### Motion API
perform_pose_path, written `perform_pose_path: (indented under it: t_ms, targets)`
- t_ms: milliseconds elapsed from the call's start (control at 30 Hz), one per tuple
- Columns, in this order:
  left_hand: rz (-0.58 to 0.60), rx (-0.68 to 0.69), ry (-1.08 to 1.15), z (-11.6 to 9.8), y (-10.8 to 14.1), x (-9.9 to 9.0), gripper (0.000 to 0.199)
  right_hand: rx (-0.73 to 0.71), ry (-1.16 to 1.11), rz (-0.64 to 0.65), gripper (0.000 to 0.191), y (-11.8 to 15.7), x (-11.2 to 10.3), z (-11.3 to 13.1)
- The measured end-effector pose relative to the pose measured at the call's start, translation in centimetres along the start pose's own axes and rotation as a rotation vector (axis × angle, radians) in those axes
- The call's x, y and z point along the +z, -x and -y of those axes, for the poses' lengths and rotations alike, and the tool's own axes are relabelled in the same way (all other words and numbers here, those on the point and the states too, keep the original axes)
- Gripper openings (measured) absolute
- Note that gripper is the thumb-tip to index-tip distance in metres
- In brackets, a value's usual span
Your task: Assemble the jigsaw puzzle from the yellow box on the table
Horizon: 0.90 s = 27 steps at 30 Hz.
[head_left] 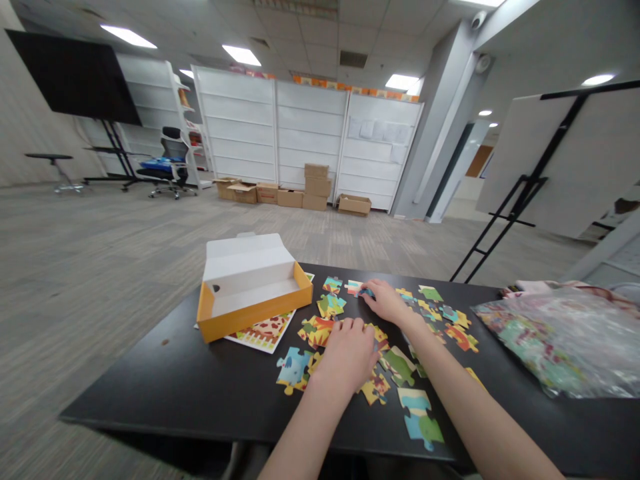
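Note:
Colourful puzzle pieces lie scattered over the black table (200, 393). My left hand (351, 348) rests palm down on the middle of them, fingers slightly bent; what lies under it is hidden. Farther forward, my right hand (386, 300) has its fingertips on a dark blue piece (369, 292), beside a pink and light blue piece (354, 287). A blue piece (294, 367) lies left of my left hand. Two joined blue and green pieces (420, 417) are near the front edge. An orange piece (463, 338) lies right of my right forearm.
An open yellow box (255, 309) with a white inside stands at the left on a picture sheet (267, 333). A clear plastic bag (565, 340) with colourful contents lies at the right. Cardboard boxes (315, 187) and a wheeled chair (173, 163) are across the room.

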<state>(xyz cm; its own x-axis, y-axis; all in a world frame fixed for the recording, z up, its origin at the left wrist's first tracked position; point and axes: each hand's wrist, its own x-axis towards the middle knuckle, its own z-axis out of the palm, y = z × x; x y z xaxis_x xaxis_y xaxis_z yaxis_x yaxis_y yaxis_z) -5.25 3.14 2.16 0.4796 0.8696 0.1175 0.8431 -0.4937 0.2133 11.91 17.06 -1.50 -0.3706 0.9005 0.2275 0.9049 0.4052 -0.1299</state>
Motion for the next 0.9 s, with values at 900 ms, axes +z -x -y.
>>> perform_pose_path:
  t_ms: [900]
  targets:
    - [-0.001, 0.024, -0.007, 0.44, -0.11, 0.64, 0.030, 0.002, 0.000, -0.010, 0.031, 0.65, 0.11, 0.36]
